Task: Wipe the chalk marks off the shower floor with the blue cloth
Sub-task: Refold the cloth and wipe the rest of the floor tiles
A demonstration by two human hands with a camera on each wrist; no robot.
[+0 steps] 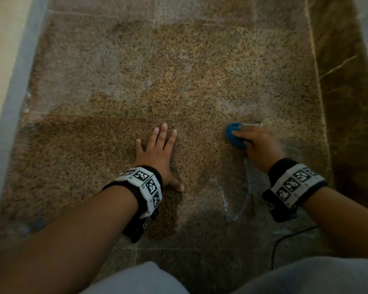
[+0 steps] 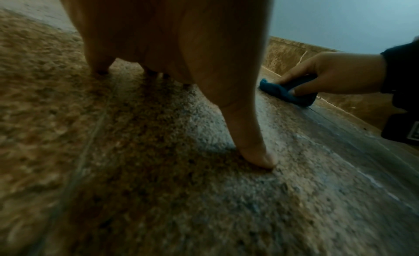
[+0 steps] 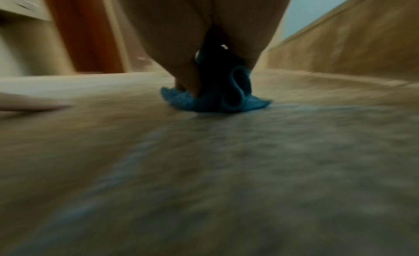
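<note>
My right hand (image 1: 258, 143) grips the bunched blue cloth (image 1: 234, 135) and presses it on the speckled brown shower floor (image 1: 179, 71), right of centre. The left wrist view shows that right hand (image 2: 328, 75) with thumb and fingers curled over the cloth (image 2: 288, 93). Under my right hand (image 3: 204, 44) the cloth (image 3: 215, 98) touches the floor; this view is motion-blurred. My left hand (image 1: 157, 153) lies flat on the floor, fingers spread, left of the cloth. White chalk lines (image 1: 240, 196) form a V shape on the floor below my right hand.
A raised brown stone kerb (image 1: 344, 92) runs along the right side of the floor. A pale grey edge (image 1: 13, 92) borders the left. A thin black cable (image 1: 285, 240) lies on the floor near my right forearm. My grey-clad knees (image 1: 136, 279) are at the bottom.
</note>
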